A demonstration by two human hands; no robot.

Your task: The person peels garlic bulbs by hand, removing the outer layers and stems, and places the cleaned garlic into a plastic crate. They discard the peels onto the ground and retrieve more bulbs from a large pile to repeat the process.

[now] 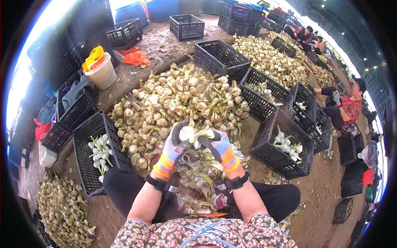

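Between my two gloved hands is a whitish garlic bulb (pixel 187 134) with a pale stem stub pointing right. My left hand (pixel 170 145), in a blue and orange glove with dark fingers, is closed round the bulb. Gloved alike, my right hand (pixel 223 149) pinches the stem side of the same bulb. Just beyond them rises a large heap of untrimmed garlic (pixel 178 97), dirty and brownish. Papery peelings and leaf scraps (pixel 196 171) lie below my hands, between my legs.
A black crate (pixel 89 175) with cleaned bulbs stands at my left, another crate (pixel 264 140) at my right. More crates (pixel 219 62) line the heap's far side. A white bucket (pixel 101 74) stands far left. Another person (pixel 349 109) sits at the right. A smaller garlic pile (pixel 62 208) lies near left.
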